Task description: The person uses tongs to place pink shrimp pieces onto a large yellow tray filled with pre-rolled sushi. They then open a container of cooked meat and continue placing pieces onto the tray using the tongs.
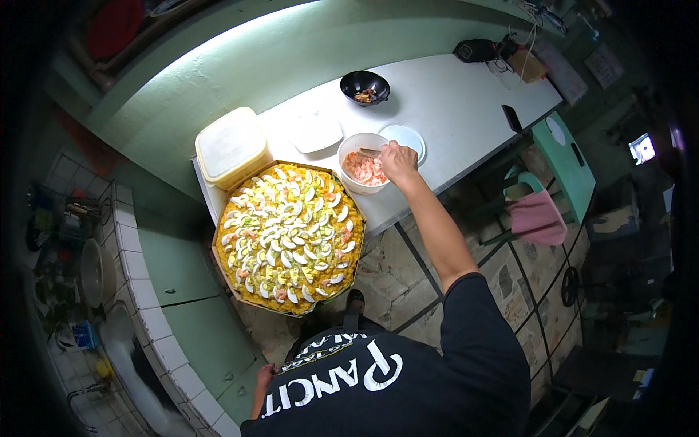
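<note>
I start with the sink [129, 382], set in the tiled counter [136, 266] well to the left of the octagonal tray [218, 256], my landmark. The cream tub [231, 146] with its pale lid stands just beside the tray at its far left. Nearer the wearer than the tray, below its near left edge, I see the left hand [265, 374] beside the dark shirt, well apart from the food. Its fingers look curled, but I cannot tell whether they hold anything.

The tray itself lies between the two hands, partly past the near edge of the white table [444, 87], filled with yellow food and topped with egg slices [293, 240]. A flat white container [317, 132] sits beyond it. The round tub [363, 188] of pink pieces [364, 172] stands just beside the tray's far right edge, and the black bowl [365, 88] lies farther beyond the tray. Right of the tray, over the tub's rim, the right hand [400, 162] is closed around a utensil [370, 153] that reaches into the tub. A round pale lid [412, 138] lies past that hand. Farther right of the tray I see a dark phone [512, 118] and a pink cloth [537, 218].
</note>
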Demonstrator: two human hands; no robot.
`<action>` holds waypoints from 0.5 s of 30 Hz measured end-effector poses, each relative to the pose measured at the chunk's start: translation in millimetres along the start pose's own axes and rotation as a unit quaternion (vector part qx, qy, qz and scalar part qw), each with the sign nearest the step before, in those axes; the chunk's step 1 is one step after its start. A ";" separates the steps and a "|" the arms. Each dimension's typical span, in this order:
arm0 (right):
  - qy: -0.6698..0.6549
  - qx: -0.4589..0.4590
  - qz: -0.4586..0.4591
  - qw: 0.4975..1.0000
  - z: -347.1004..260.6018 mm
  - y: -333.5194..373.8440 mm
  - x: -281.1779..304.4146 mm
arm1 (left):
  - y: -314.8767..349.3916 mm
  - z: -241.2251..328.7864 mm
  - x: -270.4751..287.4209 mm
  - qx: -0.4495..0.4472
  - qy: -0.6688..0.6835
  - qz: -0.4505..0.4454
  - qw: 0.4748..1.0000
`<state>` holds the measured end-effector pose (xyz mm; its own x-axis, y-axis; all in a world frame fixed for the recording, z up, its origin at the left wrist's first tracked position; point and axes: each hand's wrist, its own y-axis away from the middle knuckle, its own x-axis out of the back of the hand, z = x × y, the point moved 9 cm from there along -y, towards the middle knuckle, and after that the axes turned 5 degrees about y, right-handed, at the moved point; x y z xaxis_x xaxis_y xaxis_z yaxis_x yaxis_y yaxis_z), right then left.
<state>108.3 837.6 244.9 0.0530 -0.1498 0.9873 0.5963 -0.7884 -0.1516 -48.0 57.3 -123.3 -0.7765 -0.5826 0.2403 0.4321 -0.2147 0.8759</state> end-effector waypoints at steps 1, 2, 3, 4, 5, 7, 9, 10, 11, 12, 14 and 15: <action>0.002 0.019 0.017 1.000 -5.8 3.0 5.9 | 0.1 -3.6 -0.4 0.003 0.010 0.001 1.000; 0.003 0.038 0.034 0.999 -13.4 5.8 11.3 | 0.1 -7.2 -0.9 0.006 0.019 0.002 1.000; 0.021 0.070 0.045 0.996 -21.9 10.7 12.8 | 0.0 -8.5 -1.3 0.008 0.025 0.001 1.000; 0.039 0.102 0.056 0.992 -31.9 15.4 13.5 | 0.1 -10.0 -1.5 0.010 0.032 0.001 0.999; 0.056 0.134 0.066 0.987 -42.0 18.6 13.9 | 0.5 -11.6 -1.5 0.012 0.038 0.000 0.999; 0.085 0.128 0.061 0.986 -39.9 18.2 1.5 | 1.3 -11.8 -1.7 0.039 0.064 -0.005 0.997; 0.076 0.112 0.038 0.990 -32.6 13.3 -9.3 | 4.4 -10.2 0.2 0.056 0.072 -0.003 0.996; 0.029 0.081 0.035 0.996 -23.3 10.9 -7.2 | 10.4 -6.7 0.2 0.060 0.069 0.001 0.996; -0.021 0.052 0.032 0.998 -8.7 10.2 -1.9 | 16.5 -5.9 2.0 0.065 0.067 0.007 0.996; -0.072 0.023 0.028 0.997 4.7 11.1 5.6 | 16.1 -11.8 4.2 0.063 0.085 0.005 0.994; -0.142 -0.036 0.011 0.989 20.7 18.0 24.3 | 14.5 -33.3 4.8 0.063 0.130 0.003 0.990; -0.194 -0.069 -0.001 0.979 32.7 26.7 30.4 | 14.7 -34.6 1.8 0.070 0.115 0.005 0.991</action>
<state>152.1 831.4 272.4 0.3685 0.0691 0.9271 0.4847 -0.8653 -0.1282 -27.2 26.0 -124.5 -0.6403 -0.7509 0.1620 0.3596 -0.1066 0.9270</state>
